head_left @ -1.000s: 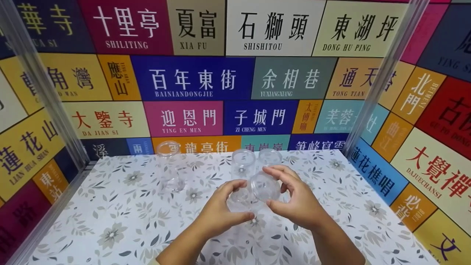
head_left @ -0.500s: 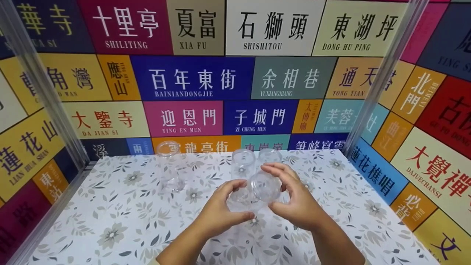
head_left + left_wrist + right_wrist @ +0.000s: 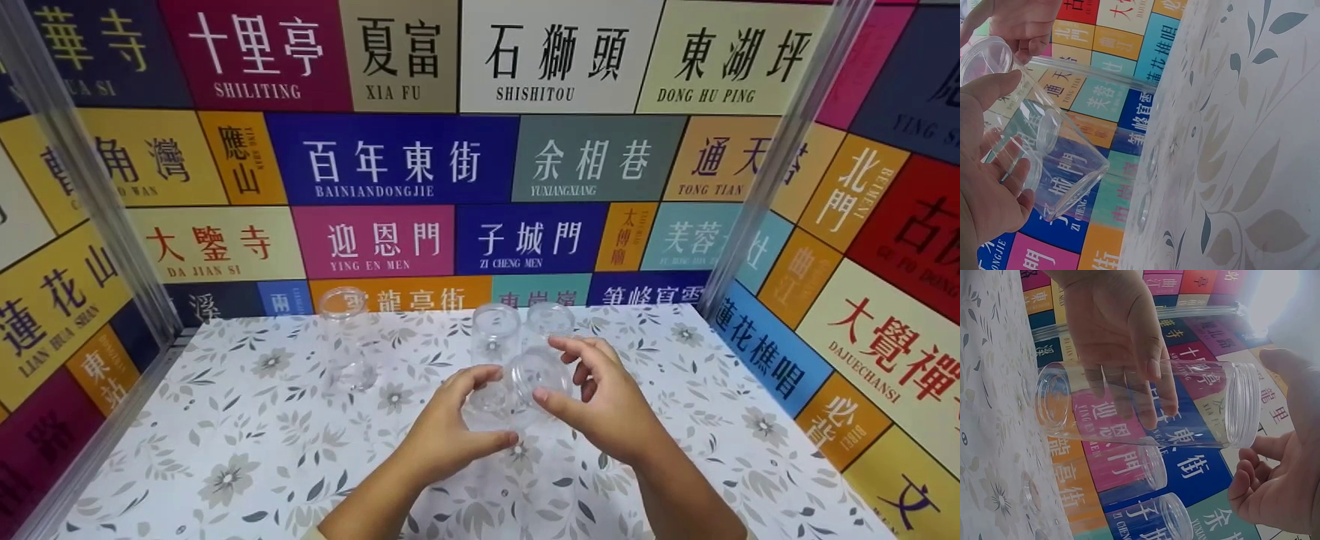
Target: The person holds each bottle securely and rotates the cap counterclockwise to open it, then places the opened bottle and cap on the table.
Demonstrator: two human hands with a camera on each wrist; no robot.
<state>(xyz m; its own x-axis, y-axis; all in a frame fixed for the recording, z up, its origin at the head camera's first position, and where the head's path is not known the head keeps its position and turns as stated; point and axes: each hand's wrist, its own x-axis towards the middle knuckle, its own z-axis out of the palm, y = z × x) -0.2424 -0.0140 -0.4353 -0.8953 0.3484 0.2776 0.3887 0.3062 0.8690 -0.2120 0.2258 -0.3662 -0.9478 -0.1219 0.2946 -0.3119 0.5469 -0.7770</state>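
A clear plastic jar is held tilted over the table by my left hand, its thumb on one side and fingers round the other. The jar's clear screw lid faces up and to the right. Beside that lid is my right hand, thumb and fingers spread about the rim. The right wrist view has the right thumb off the lid's edge, while the index fingertip is right at the rim and the other fingers curl loosely below it.
Two more clear jars, one nearer the middle and one to its right, stand behind my hands. Another clear jar stands at the back left. The table has a floral cover, with sign-printed walls around it.
My right hand has loosened from the lid: its fingers have drawn back to the right and the thumb has shifted up across the lid's front. The left hand and jar have stayed put.
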